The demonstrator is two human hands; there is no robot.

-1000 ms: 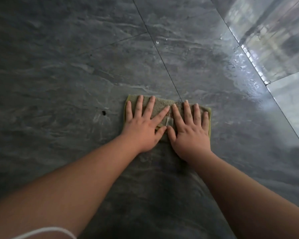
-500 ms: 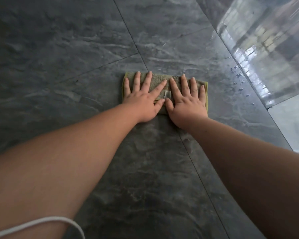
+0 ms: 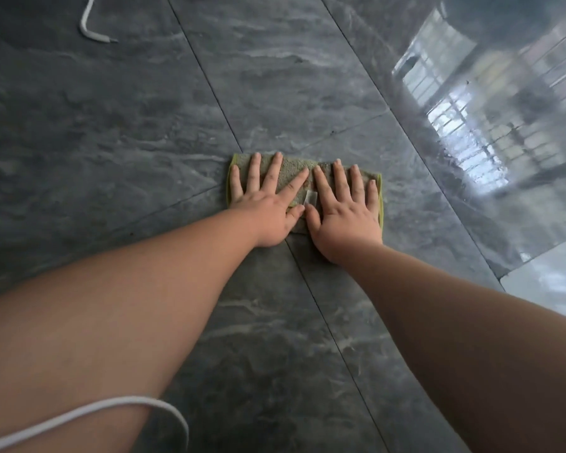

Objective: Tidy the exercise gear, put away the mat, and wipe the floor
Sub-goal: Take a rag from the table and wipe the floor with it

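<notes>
The cloth (image 3: pixel 304 188) lies flat on the dark grey floor (image 3: pixel 128 132), folded into a rough rectangle, its pile a dull olive-grey with a brighter yellow-green edging showing down its left and right sides. A small pale tag (image 3: pixel 310 198) sits on it near the middle, between the two thumbs. The cloth straddles a thin joint line between two of the marbled tiles.

Both arms stretch forward, bare, and both palms press down on the cloth. The left hand (image 3: pixel 268 210) covers its left half, fingers straight and spread apart, the index finger angled toward the middle. The right hand (image 3: pixel 343 212) covers the right half, its fingers likewise straight and fanned, the little finger close to the green border. The thumbs nearly meet below the tag.

To the right the floor is glossy and mirrors a bright window. A white cord (image 3: pixel 92 31) lies on the tiles at the far left, and another white cord (image 3: pixel 111 411) loops over the left forearm.
</notes>
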